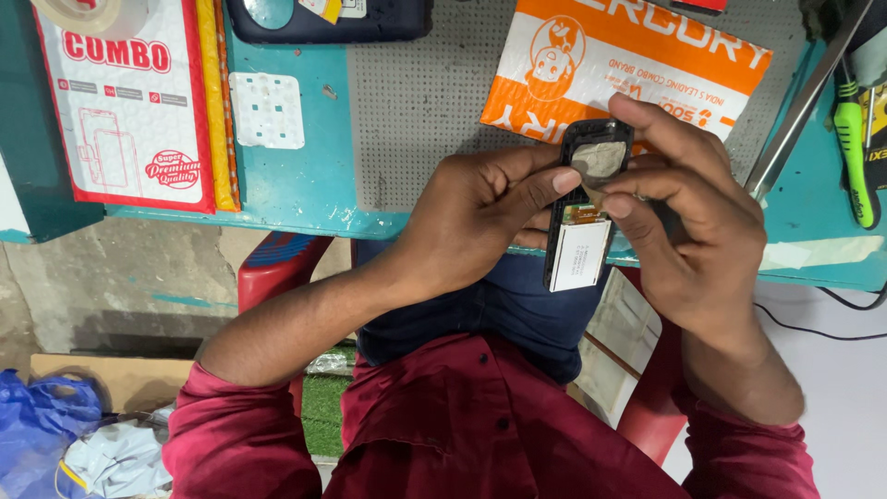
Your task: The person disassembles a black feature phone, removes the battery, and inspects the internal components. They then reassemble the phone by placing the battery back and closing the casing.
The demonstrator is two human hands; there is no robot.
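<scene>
A small black phone frame [584, 208], opened up with its white inner panel and a copper-coloured strip exposed, is held between both hands above the near edge of a teal table [296, 176]. The left hand [480, 217] is closed around the frame's left side, its thumb tip pressed against a grey, rounded piece near the frame's top. The right hand [688, 208] is curled over the frame's right side, its forefinger laid across the top end and its thumb set beside the copper strip.

Behind the hands, an orange-and-white padded mailer [628, 65] is seen lying on a grey perforated mat [420, 102]; what it contains cannot be told. At the far left of the table, a red-and-white packet [125, 102] is laid flat beside a yellow strip, with a small white square panel [267, 110] just to its right. A dark blue case [328, 20] is partly cut off at the top edge. A green-handled tool [855, 157] is seen at the far right. A blue plastic bag [42, 416] is slumped on the floor, lower left, its contents hidden.
</scene>
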